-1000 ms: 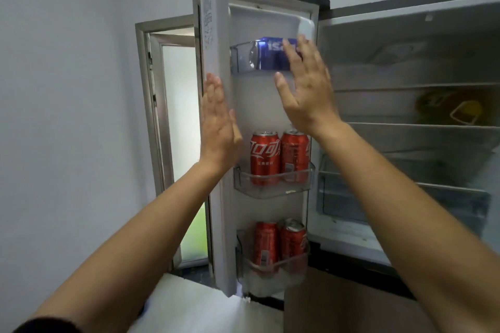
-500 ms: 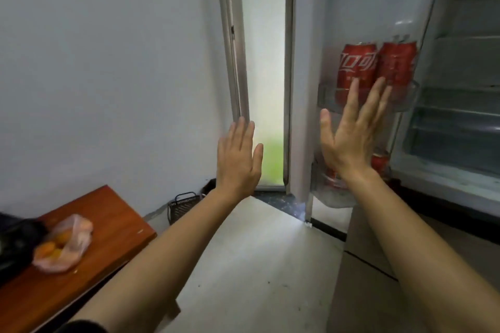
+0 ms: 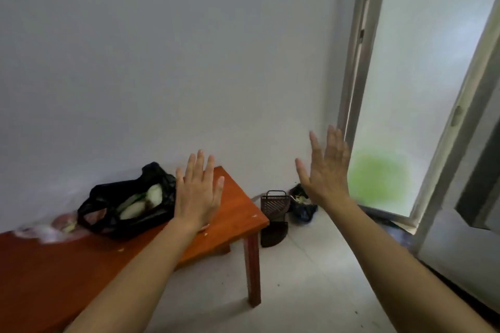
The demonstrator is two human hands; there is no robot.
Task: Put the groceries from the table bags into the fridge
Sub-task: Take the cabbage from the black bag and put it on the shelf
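Observation:
A black plastic bag (image 3: pixel 108 203) holding pale and green vegetables lies open on the red-brown wooden table (image 3: pixel 232 213) at the left. A blurred clear bag (image 3: pixel 51 230) with reddish produce sits to its left. My left hand (image 3: pixel 198 193) is raised over the table's right end, just right of the black bag, fingers spread and empty. My right hand (image 3: pixel 326 170) is held up further right, in front of the wall corner, also spread and empty. The fridge is out of view except for a grey edge (image 3: pixel 476 197) at the far right.
A dark slotted dustpan (image 3: pixel 273 213) and a dark bag of scraps (image 3: pixel 301 204) lie on the tiled floor in the corner. A frosted glass door (image 3: pixel 422 89) in a metal frame stands at the right. Pale floor tiles (image 3: pixel 311 292) stretch between table and door.
The view has swung left, away from the open fridge door with its cans, to the table and bags. Both hands stayed raised and empty.

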